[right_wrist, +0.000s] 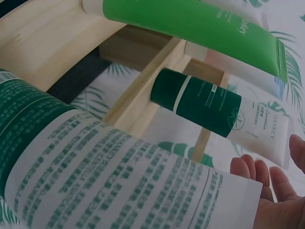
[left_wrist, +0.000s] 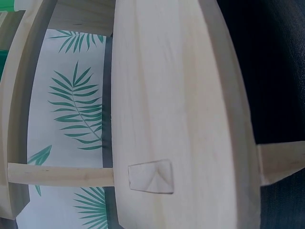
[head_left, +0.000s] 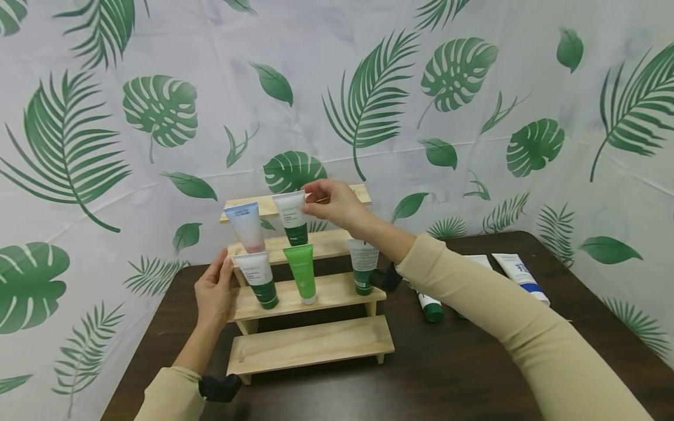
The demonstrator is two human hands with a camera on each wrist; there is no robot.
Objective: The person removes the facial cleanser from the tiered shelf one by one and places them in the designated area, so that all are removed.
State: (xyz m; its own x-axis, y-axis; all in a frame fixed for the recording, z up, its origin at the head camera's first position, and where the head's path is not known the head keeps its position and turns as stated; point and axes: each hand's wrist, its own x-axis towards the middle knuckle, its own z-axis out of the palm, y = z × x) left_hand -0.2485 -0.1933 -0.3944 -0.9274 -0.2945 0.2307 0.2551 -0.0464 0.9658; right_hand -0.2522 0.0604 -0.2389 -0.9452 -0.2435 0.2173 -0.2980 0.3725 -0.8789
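In the head view my right hand (head_left: 337, 204) pinches the upper right edge of a white-and-green cream tube (head_left: 291, 217), standing cap down on the rack's third step up. A pale blue-and-pink tube (head_left: 246, 227) stands left of it. One step lower are a white-and-green tube (head_left: 257, 279), a bright green tube (head_left: 301, 273) and another white-and-green tube (head_left: 363, 266) showing its back print. My left hand (head_left: 215, 290) rests at the rack's left end, fingers fairly straight. The right wrist view shows fingertips (right_wrist: 240, 168) by the tube's flat end; the left wrist view shows no hand.
The stepped wooden rack (head_left: 310, 348) stands on a dark table (head_left: 442, 374). Its lowest and top steps hold no tubes. Several tubes lie right of it, including a white-and-blue tube (head_left: 521, 278) and a green-capped tube (head_left: 433, 307). A leaf-print cloth (head_left: 379, 35) hangs behind.
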